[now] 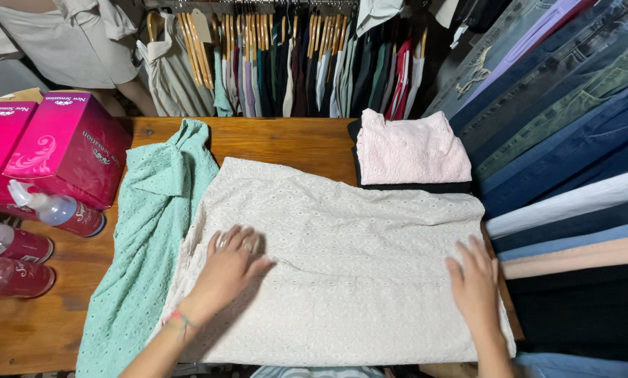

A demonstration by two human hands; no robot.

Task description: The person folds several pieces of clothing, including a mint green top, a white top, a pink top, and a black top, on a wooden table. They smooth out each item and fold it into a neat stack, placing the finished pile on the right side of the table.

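A cream eyelet cloth (342, 245) lies spread flat across the middle of a wooden table (40, 322), covering most of its near half. Its surface is patterned with small holes and shows soft creases; its right edge reaches the table's right side, and its left edge overlaps a mint-green garment (153, 231) that runs lengthwise beside it, with a knotted bow near the top.

The left hand (228, 269) rests palm down on the left part of the cloth, fingers spread slightly and pointing away from the person, with rings on them and a thin bracelet at the wrist. The right hand (475, 283) lies flat on the cloth's right edge, fingers together and extended. Neither hand grips anything; both press open on the fabric.

Behind the cloth sits a folded pink top (408, 147) on something dark. Pink boxes (68, 143) and spray bottles (54, 210) stand at the table's left. Stacked jeans (566, 119) fill the right, and hanging clothes (293, 63) line the back.
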